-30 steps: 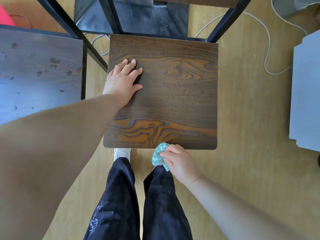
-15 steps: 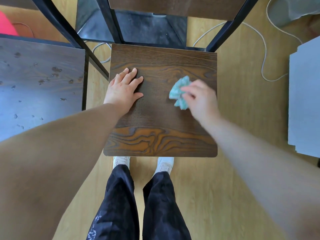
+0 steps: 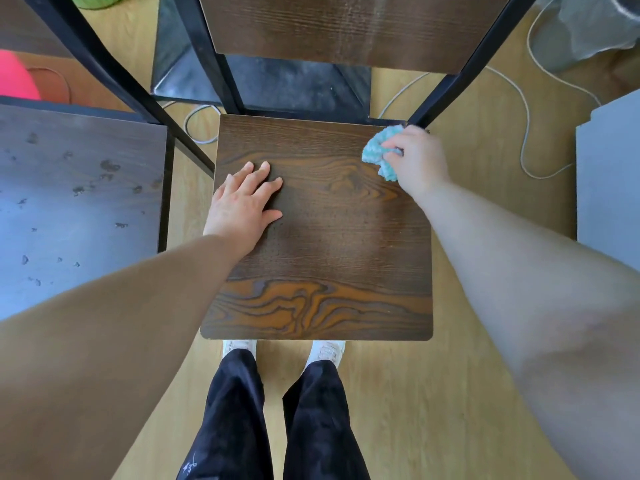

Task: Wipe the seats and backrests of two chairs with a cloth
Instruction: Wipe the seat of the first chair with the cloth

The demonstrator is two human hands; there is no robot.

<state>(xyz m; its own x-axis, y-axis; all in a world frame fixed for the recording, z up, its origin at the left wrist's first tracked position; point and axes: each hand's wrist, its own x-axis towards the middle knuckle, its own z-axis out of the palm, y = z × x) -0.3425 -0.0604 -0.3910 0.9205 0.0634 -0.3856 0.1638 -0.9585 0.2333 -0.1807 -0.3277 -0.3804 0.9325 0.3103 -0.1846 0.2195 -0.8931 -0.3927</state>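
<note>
The teal cloth (image 3: pixel 379 152) was gripped in a wad by the curled fingers of the right hand (image 3: pixel 417 161) and pressed on the far right corner of the seat (image 3: pixel 329 244), just beside the black frame post (image 3: pixel 450 81). The left hand (image 3: pixel 242 202) was laid flat on the left part of the seat with its fingers straight, and nothing was held in it.

If the stroke were carried further, the knuckles could be knocked against the post. Because the cloth was bunched so small, strips of the seat could be missed. The dusty backrest (image 3: pixel 346 26) and the spotted second seat (image 3: pixel 76 202) at the left appeared not yet wiped.

Half a second earlier the cloth had been near the seat's middle, and a second earlier at its near edge. The left hand had not been shifted.
</note>
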